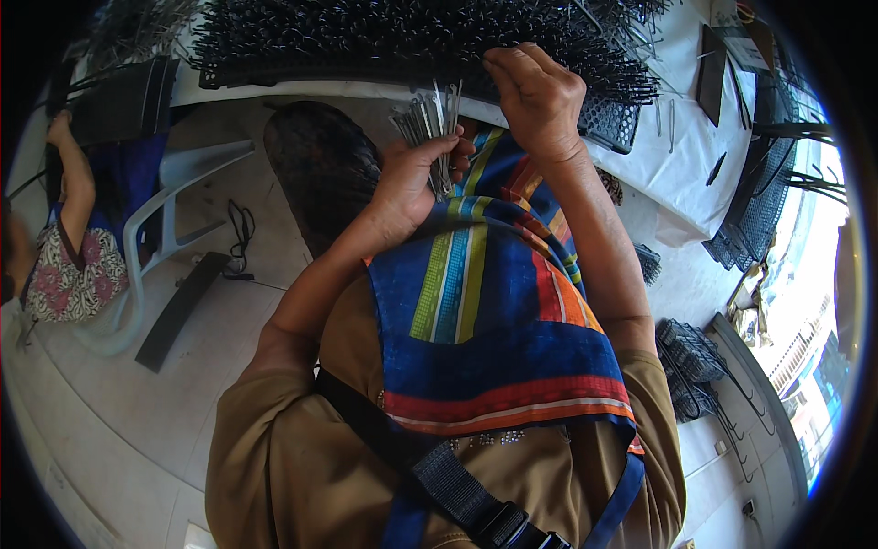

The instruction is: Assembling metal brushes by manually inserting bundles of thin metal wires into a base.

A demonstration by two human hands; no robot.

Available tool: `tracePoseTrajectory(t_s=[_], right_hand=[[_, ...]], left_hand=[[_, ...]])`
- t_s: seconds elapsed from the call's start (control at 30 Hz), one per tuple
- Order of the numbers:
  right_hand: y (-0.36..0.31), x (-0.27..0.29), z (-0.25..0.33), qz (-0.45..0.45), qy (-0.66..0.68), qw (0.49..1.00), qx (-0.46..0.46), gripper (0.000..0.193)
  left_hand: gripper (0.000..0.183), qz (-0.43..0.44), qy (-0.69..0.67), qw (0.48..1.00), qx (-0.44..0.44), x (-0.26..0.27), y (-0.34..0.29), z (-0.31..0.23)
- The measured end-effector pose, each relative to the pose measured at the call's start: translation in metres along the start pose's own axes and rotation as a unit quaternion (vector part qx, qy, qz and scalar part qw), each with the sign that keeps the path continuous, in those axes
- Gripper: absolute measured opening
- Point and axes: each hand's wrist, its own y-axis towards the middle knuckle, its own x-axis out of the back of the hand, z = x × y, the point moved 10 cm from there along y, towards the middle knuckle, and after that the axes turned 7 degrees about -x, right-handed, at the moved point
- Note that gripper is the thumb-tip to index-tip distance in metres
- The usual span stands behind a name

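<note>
A bundle of thin metal pins is gripped in the left hand, whose fingers are closed around the lower ends while the tips fan upward toward the edge of the surface. The bundle is held just in front of that edge, above a striped cloth in blue, green, orange and red that is draped over the lap. The right hand is raised to a black perforated rack that lies on the white-covered surface and is bristling with upright pins. Its fingers are curled down against the near rim of the rack; whether a pin is pinched between them cannot be told, as the fingertips are hidden behind the knuckles. The two hands are near each other but apart. Loose pins are scattered on the white cover to the right, and further black wire racks are stacked on the floor at the right. At the far left another person is seated beside a white plastic chair.
</note>
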Motion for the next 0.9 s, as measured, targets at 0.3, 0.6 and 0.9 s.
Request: tracePoseTrajectory(t_s=[0.3,0.6,0.9], right_hand=[[-0.006,-0.022,0.004,0.099,-0.071,0.993,0.003,0.011],[-0.055,-0.045,-0.047,0.146,0.364,0.818,-0.421,0.013],[-0.027,0.014,-0.06,-0.084,0.377,0.881,-0.273,0.011]], left_hand=[[0.016,-0.008,-0.027,1.0,0.008,0.001,-0.001,0.001],[0.015,0.047,-0.052,0.996,0.049,-0.019,-0.006,0.003],[0.02,0.009,-0.053,0.998,0.045,-0.01,-0.001,0.007]])
